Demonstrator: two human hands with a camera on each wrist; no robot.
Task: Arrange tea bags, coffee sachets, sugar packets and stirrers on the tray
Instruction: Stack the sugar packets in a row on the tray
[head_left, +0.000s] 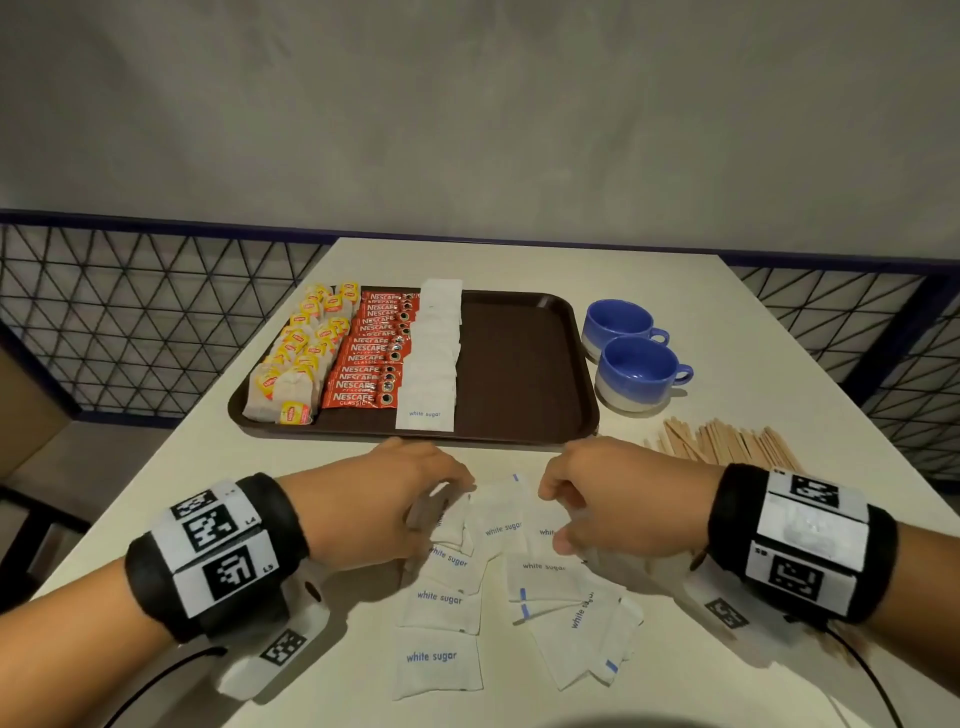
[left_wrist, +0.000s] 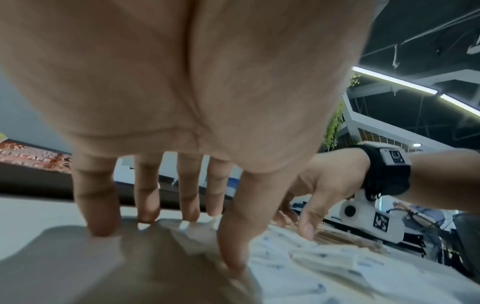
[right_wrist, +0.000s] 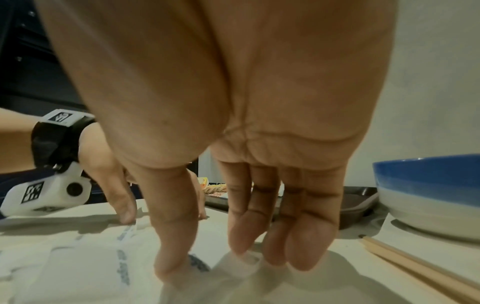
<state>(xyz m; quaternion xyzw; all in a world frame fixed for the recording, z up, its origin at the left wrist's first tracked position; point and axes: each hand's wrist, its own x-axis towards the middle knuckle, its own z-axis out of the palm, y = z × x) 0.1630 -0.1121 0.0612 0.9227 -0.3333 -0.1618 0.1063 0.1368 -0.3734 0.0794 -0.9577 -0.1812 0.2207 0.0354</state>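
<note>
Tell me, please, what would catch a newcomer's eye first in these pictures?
Probably the dark brown plastic tray, its left half lined with rows of yellow-tagged tea bags, red coffee sachets and white sugar packets. Nearer, the left hand and right hand reach down onto loose white sugar packets on the table. Two blue-and-white ceramic cups stand right of the tray, pale wooden stirrers before them.

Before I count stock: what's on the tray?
On the tray: tea bags, coffee sachets, and a sugar packet column. Its right part is bare. No stirrers. Overlaps hide the exact counts.
</note>
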